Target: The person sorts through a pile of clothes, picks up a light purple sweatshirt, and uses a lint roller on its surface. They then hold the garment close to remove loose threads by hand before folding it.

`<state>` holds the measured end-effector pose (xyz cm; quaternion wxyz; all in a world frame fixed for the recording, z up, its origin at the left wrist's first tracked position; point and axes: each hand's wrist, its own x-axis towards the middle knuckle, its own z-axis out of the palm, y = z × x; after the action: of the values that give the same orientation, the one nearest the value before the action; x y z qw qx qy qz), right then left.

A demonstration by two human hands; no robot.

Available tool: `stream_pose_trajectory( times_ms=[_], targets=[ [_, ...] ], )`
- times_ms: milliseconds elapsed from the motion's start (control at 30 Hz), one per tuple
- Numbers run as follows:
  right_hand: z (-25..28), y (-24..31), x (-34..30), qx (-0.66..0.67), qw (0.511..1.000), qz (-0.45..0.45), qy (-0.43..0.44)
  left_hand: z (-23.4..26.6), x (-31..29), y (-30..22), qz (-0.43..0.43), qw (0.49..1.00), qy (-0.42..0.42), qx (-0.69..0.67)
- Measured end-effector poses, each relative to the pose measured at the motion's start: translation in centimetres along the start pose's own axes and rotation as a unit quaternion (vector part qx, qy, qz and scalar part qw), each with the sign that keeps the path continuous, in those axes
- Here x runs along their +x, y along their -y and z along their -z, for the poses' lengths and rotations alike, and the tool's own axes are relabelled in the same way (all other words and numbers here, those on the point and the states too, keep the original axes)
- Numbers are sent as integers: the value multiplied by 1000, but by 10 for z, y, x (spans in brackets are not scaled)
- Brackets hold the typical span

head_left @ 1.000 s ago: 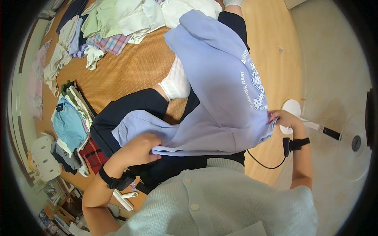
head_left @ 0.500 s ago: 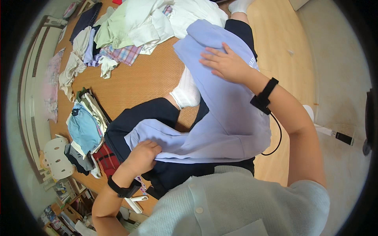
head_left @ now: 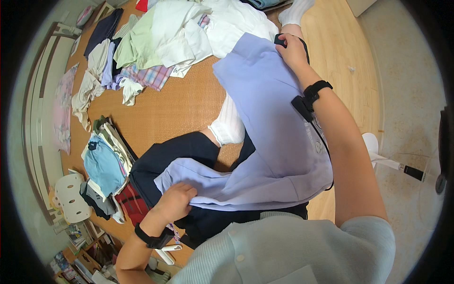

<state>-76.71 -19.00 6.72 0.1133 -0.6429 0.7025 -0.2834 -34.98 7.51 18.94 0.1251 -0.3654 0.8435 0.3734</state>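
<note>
A lavender garment (head_left: 279, 109) with pale printing along its right side lies across my lap and legs. One part stretches away over my right leg, and a narrower part runs left across my lap. My left hand (head_left: 178, 201) is closed on the near edge of that narrower part, fingers curled into the cloth. At the far right edge of the garment, my right hand (head_left: 292, 51) has its fingers bent round the cloth, close to the dark hem of my trouser leg. Its fingertips are partly hidden.
Loose white and pale green clothes (head_left: 184, 35) lie in a heap at the far side of the woven mat (head_left: 184, 102). A stack of folded clothes (head_left: 104, 163) stands left of my knee, near a white plastic board with holes (head_left: 72, 198). A white-handled fan (head_left: 388, 160) is on the right.
My right hand has moved away from me, from lying spread on the garment to its far right edge, and its fingers have curled. My left hand keeps its hold.
</note>
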Motion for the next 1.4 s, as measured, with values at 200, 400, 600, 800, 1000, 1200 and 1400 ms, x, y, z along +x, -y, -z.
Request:
stream_pose_trajectory(
  times_ms=[200, 400, 600, 800, 1000, 1200, 1400],
  targets=[
    [-17, -18, 22, 90, 992, -57, 64, 3, 3, 6, -9, 1000, 5, -23],
    [-18, 4, 20, -138, 987, 77, 21, 5, 7, 12, 6, 999, 7, -36],
    [15, -1, 30, -154, 988, -16, 15, 6, 7, 17, 25, 998, 8, -58],
    [93, -187, 24, -332, 942, -42, -22, 21, 8, 23, 5, 998, -10, -64],
    [142, -239, -74, -282, 943, -167, 59, 73, 15, 14, 65, 980, -87, -168],
    [141, -51, -156, 423, 850, -226, 218, 166, 48, -18, 24, 997, -16, -65],
    [170, 60, -248, 199, 808, 39, 553, 253, 171, -91, -79, 977, -19, 199]
  ],
)
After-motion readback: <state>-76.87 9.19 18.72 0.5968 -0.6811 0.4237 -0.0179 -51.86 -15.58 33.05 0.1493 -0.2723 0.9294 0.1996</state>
